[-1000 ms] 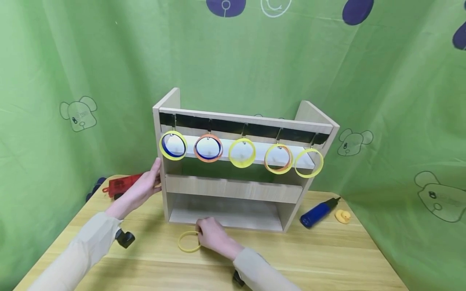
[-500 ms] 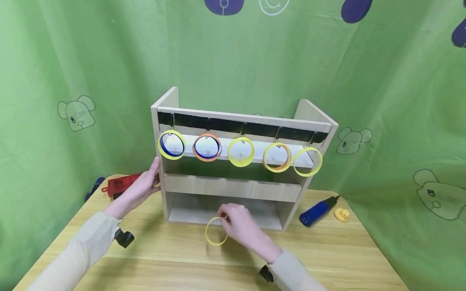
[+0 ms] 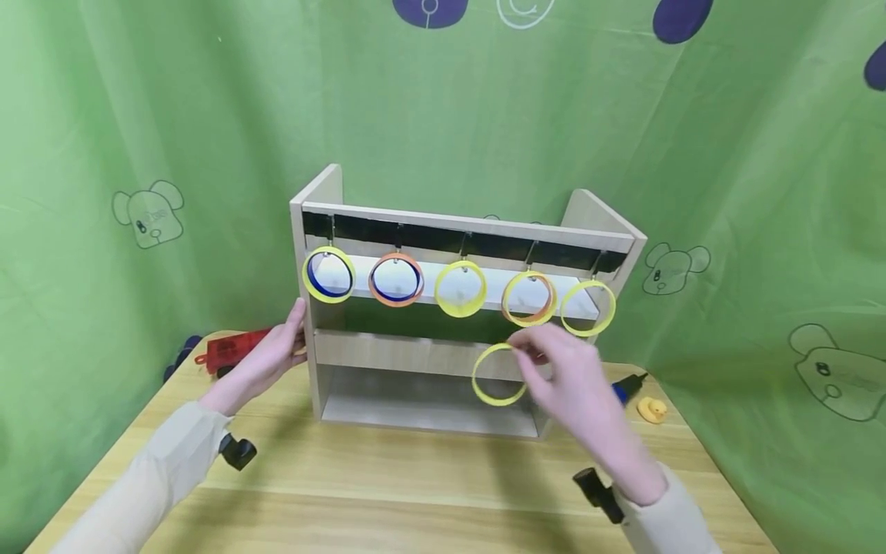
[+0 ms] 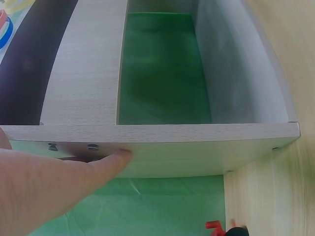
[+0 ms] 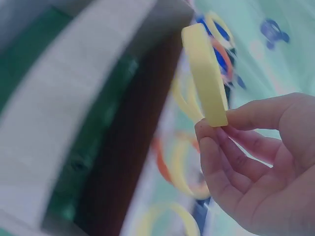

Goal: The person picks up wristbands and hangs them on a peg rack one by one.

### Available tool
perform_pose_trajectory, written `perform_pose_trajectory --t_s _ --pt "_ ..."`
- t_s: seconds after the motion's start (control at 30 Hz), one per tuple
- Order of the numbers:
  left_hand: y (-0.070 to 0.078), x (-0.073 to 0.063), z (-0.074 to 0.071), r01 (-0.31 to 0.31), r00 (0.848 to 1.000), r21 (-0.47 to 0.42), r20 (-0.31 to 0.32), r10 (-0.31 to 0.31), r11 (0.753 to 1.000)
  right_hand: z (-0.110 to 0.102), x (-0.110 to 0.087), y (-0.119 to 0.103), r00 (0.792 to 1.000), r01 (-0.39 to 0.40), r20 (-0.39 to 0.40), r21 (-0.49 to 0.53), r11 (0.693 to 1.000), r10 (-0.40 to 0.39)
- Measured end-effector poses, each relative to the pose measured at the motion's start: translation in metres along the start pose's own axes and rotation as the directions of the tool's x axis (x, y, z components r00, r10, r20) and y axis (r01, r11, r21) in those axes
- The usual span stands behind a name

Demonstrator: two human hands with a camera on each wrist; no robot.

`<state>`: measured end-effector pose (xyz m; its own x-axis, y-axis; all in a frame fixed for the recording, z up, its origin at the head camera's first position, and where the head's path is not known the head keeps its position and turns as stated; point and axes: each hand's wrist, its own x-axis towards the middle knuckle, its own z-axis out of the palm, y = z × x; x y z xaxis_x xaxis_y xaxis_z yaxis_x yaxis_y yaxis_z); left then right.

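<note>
My right hand pinches a yellow ring between thumb and fingertips, in front of the shelf's lower right part. In the right wrist view the same yellow ring appears edge-on. Fingers extended, my left hand rests against the left side panel of the wooden shelf; some of its fingers are hidden behind the panel. Rings hang from hooks on the shelf's black strip: a yellow-and-blue pair, an orange-and-blue pair, a yellow ring, a yellow-and-orange pair and a yellow ring.
A red object lies behind my left forearm on the wooden table. At the right are a blue tool-like object, partly covered by my right hand, and a yellow toy duck. A green curtain surrounds the table.
My right hand has lifted the yellow ring off the table and carried it up and to the right, toward the hanging rings. My left hand has stayed on the side panel.
</note>
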<state>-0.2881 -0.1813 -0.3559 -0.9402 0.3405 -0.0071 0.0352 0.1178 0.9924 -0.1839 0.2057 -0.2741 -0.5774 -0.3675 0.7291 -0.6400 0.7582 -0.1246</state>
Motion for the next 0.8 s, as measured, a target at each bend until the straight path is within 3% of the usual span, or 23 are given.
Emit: perform_pose_trajectory --t_s 0.17,0.37,0.53,0.8 --pt "-0.002 0.0 -0.001 0.01 1.0 0.005 -0.003 -0.01 1.0 -0.04 0.012 0.007 0.995 -0.017 -0.097 -0.075 0.997 0.01" --pt "-0.001 0.0 -0.001 0.012 1.0 0.008 -0.004 -0.012 1.0 -0.071 0.026 0.027 0.981 -0.13 -0.158 -0.074 0.989 0.117" --pt "0.0 0.001 0.0 0.015 1.0 0.01 -0.005 -0.015 1.0 -0.078 0.033 0.049 0.967 -0.182 -0.191 -0.066 0.981 0.167" --pt "0.002 0.0 0.001 0.008 1.0 0.011 -0.004 -0.008 1.0 -0.07 0.032 0.071 0.965 -0.237 -0.135 -0.064 0.969 0.227"
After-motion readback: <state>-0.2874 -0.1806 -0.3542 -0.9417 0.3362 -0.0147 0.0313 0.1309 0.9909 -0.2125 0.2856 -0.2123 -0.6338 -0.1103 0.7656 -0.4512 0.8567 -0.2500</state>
